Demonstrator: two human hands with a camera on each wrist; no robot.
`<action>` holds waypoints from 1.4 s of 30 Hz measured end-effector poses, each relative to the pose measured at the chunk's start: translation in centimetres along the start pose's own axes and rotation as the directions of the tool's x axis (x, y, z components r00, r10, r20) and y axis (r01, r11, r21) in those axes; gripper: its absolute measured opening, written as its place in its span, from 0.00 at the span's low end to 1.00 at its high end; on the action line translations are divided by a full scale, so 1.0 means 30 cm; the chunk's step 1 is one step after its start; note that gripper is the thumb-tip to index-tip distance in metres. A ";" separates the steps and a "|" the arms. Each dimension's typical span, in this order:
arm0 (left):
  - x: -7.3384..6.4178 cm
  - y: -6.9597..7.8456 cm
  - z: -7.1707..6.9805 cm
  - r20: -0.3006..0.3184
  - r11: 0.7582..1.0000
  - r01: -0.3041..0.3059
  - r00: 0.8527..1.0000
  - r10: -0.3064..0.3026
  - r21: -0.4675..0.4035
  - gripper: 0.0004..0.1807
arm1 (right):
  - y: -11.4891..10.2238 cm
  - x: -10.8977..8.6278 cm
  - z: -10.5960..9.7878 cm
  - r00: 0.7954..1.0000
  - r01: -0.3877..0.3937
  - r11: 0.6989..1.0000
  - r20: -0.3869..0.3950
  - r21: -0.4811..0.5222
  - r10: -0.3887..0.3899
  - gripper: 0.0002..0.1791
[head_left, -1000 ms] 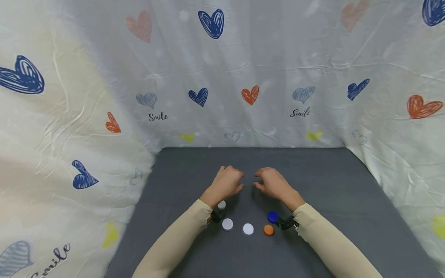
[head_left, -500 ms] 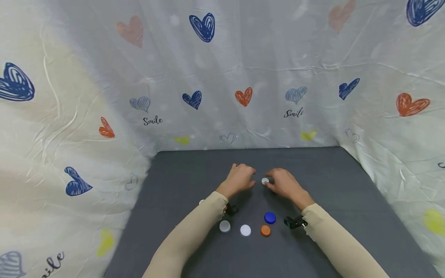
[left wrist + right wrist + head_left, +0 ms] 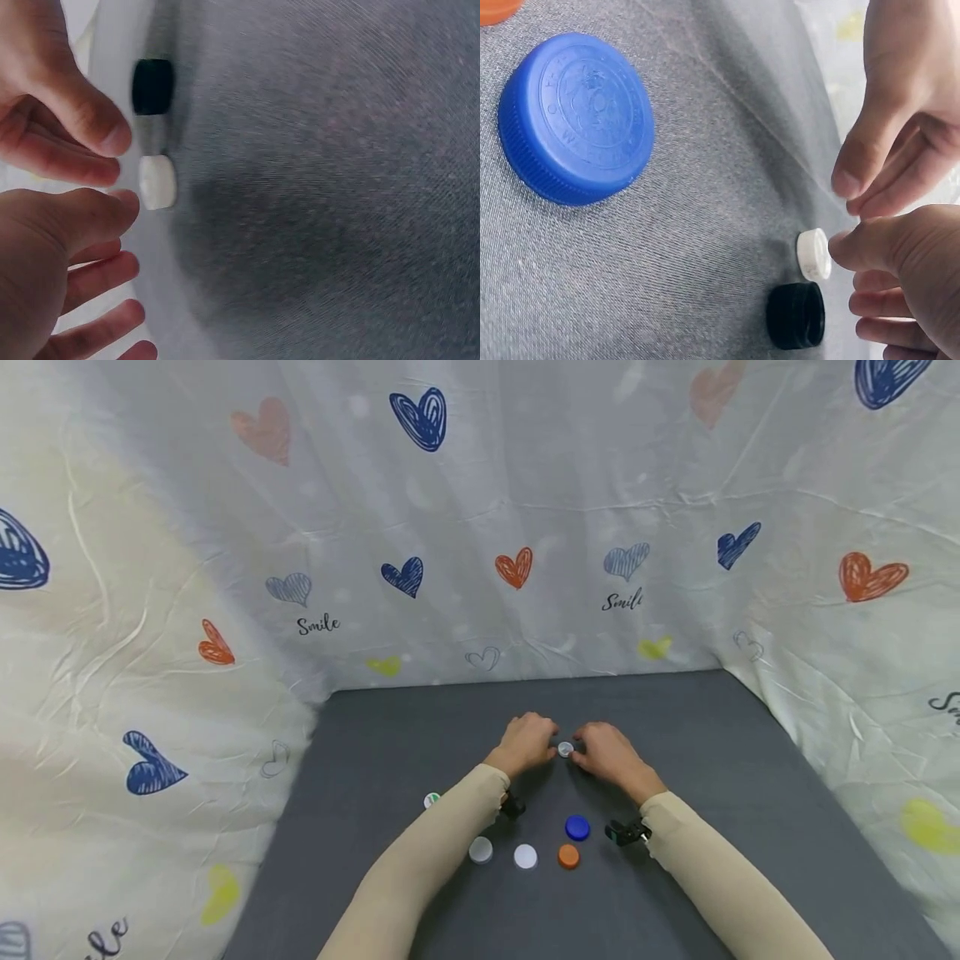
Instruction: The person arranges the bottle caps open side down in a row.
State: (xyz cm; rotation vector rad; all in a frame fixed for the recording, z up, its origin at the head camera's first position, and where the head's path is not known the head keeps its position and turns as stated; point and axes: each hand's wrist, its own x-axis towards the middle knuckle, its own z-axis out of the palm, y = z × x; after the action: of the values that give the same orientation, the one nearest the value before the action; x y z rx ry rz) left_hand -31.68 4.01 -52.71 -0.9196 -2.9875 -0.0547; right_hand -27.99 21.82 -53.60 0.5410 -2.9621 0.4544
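Note:
Near the middle of the table, a small white cap (image 3: pixel 566 749) lies between the fingertips of my two hands. In the right wrist view a black cap (image 3: pixel 795 316) stands beside the white cap (image 3: pixel 814 254); from the head it is hidden, apparently by my right hand. My left hand (image 3: pixel 527 743) reaches in from the left, fingers loosely bent, nearest the white cap. Opposite it, my right hand (image 3: pixel 607 752) has thumb and fingers apart, close to both caps. Whether a thumb touches the white cap I cannot tell.
Closer to me lie a blue cap (image 3: pixel 577 827), an orange cap (image 3: pixel 568 857), a white cap (image 3: pixel 526 857) and a greyish-white cap (image 3: pixel 481 850). A white-and-green cap (image 3: pixel 431 799) is partly behind my left sleeve. A heart-printed curtain (image 3: pixel 465 510) borders the dark grey table (image 3: pixel 405 727).
My left hand has moved right, toward my right hand. The white cap, out of sight a second ago, came into view at my right fingertips and now shows between both hands.

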 end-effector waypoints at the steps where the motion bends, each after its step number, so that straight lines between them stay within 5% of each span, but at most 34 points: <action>1: 0.005 0.000 0.007 -0.001 1.000 0.003 1.000 -0.003 0.001 0.18 | 0.000 0.003 0.004 1.000 -0.006 1.000 0.005 0.008 0.006 0.11; 11: 0.049 0.007 0.063 -0.008 1.000 0.004 1.000 -0.004 0.023 0.05 | 0.008 0.021 0.043 0.999 -0.045 0.999 -0.004 -0.026 0.045 0.11; 20: 0.046 0.016 0.077 0.026 0.998 0.033 0.999 -0.034 0.044 0.07 | 0.001 0.022 0.067 0.998 -0.064 0.998 -0.005 -0.015 0.064 0.10; 28: 0.042 0.009 0.103 -0.038 1.000 0.016 0.999 -0.016 -0.004 0.14 | 0.007 0.015 0.092 0.997 -0.063 0.998 -0.036 -0.030 0.061 0.06; 42: -0.001 -0.025 0.053 -0.085 0.999 -0.019 0.996 0.015 -0.041 0.07 | -0.018 0.005 0.050 0.993 0.015 0.999 -0.116 0.028 -0.012 0.08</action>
State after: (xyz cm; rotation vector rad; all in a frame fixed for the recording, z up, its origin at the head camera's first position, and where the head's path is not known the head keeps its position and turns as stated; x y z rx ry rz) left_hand -32.08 3.44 -54.32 -0.9220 -2.9111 -0.1525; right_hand -27.99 20.81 -54.86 0.5191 -2.8442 0.5102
